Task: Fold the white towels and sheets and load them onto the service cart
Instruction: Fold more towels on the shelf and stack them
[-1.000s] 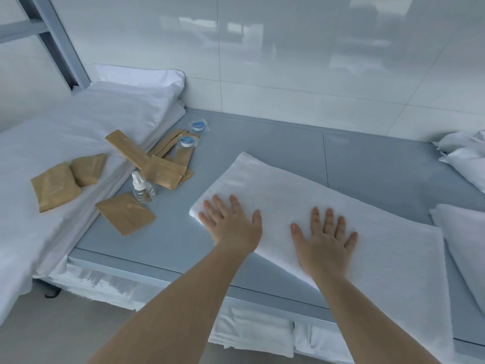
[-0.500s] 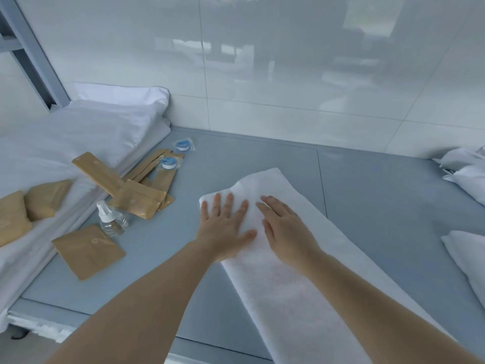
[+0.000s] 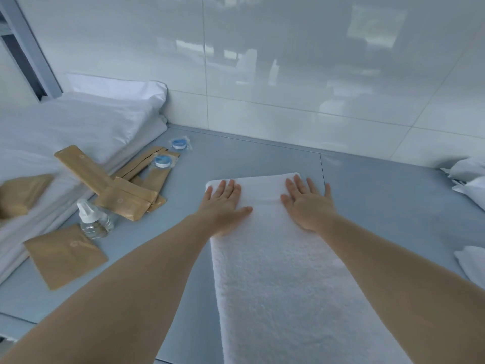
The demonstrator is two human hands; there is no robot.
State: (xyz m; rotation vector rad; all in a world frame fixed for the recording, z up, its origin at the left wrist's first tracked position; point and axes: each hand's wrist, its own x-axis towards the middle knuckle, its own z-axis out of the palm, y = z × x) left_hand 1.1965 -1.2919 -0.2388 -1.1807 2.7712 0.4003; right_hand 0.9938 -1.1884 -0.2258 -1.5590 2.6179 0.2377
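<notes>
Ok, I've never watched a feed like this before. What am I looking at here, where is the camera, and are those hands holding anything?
There is no machine here: a person works with bare hands, and the single wide-angle camera sits on their head, looking forward and down. That is why you see two forearms reaching away from you.

The left hand and the right hand both lie flat, fingers straight, pressing on the far end of a long white towel spread on a grey-blue surface. Neither hand grips anything.

To the left lie several tan paper packets, a small clear bottle with a white cap, and two small round blue-topped items. Further left is a stack of white linen; more white cloth sits at the right edge. No cart is in view.
</notes>
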